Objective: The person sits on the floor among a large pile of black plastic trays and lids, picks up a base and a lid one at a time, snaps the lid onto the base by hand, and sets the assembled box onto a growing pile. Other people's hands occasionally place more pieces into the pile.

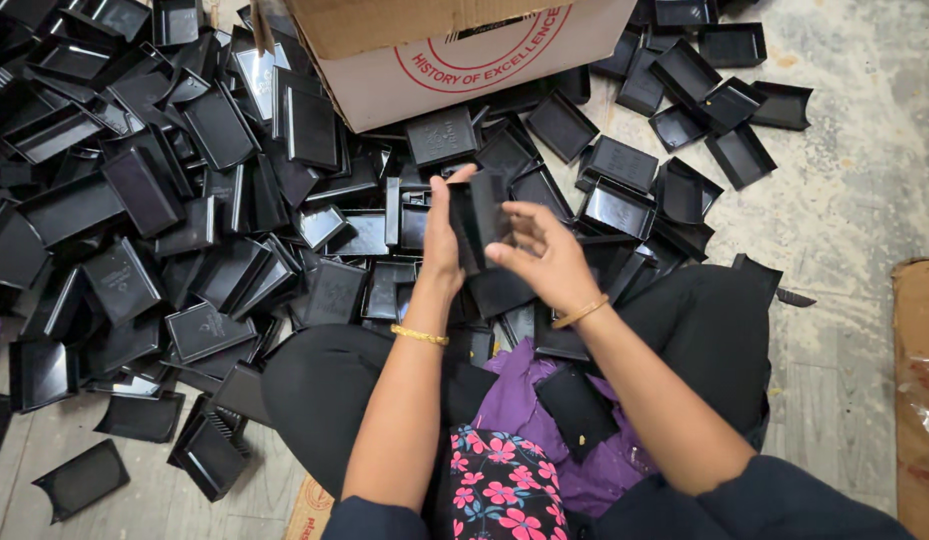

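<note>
Above the lap, both hands (494,240) holding one glossy black plastic tray piece (481,215), upright, rectangular, shallow-rimmed

thing: black plastic tray (481,215), small, rectangular, shallow, glossy
state: lifted off the floor, whole
pose: upright on edge, tilted slightly
grip: left hand (443,238) clasps its left side, thumb over the top; right hand (544,256) pinches its lower right edge
place: between both hands, above the lap
</note>
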`<state>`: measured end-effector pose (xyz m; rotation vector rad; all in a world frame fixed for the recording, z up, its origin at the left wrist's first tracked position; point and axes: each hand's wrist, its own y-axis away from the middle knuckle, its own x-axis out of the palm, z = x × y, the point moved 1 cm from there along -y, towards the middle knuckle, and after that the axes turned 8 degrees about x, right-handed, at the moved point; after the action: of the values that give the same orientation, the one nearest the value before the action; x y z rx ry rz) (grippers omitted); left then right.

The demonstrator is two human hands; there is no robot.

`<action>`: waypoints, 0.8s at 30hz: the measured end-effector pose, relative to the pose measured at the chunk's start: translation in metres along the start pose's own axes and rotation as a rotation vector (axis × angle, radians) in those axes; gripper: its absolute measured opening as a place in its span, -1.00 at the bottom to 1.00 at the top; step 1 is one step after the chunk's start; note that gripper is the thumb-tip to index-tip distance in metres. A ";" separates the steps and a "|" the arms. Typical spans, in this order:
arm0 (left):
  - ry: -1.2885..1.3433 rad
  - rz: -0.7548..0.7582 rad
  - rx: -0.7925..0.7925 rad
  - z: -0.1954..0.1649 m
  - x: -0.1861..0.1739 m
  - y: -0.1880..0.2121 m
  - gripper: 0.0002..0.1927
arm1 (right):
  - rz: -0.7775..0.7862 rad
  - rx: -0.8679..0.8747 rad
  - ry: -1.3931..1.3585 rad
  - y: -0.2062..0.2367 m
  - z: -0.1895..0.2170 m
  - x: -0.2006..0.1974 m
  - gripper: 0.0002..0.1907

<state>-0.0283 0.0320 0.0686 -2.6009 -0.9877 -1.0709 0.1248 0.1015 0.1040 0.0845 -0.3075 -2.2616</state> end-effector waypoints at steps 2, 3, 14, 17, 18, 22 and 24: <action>-0.072 0.029 0.055 0.001 0.002 0.002 -0.28 | 0.014 0.020 0.028 0.007 -0.001 0.011 -0.33; -0.107 0.042 0.083 0.002 0.002 0.003 -0.27 | -0.013 0.028 0.091 0.009 -0.001 0.014 -0.33; -1.042 -0.274 0.591 -0.018 -0.006 0.000 -0.37 | 0.156 0.181 -0.227 0.021 0.002 0.000 -0.46; -1.115 -0.407 0.627 -0.020 -0.004 0.006 -0.38 | -0.004 -0.105 0.081 0.033 0.007 0.021 -0.49; -1.131 -0.433 0.622 -0.020 -0.004 0.007 -0.38 | -0.053 -0.135 0.127 0.036 0.011 0.026 -0.53; -0.886 -0.478 0.602 -0.017 -0.011 0.000 -0.40 | -0.120 -0.163 0.652 0.022 0.057 0.020 -0.59; -0.680 -0.444 0.565 -0.014 -0.019 -0.008 -0.39 | -0.041 -0.275 0.901 -0.012 0.099 0.007 -0.58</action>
<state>-0.0511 0.0232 0.0653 -2.3058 -1.7487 0.1201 0.0954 0.1226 0.1972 0.9267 0.4816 -2.0445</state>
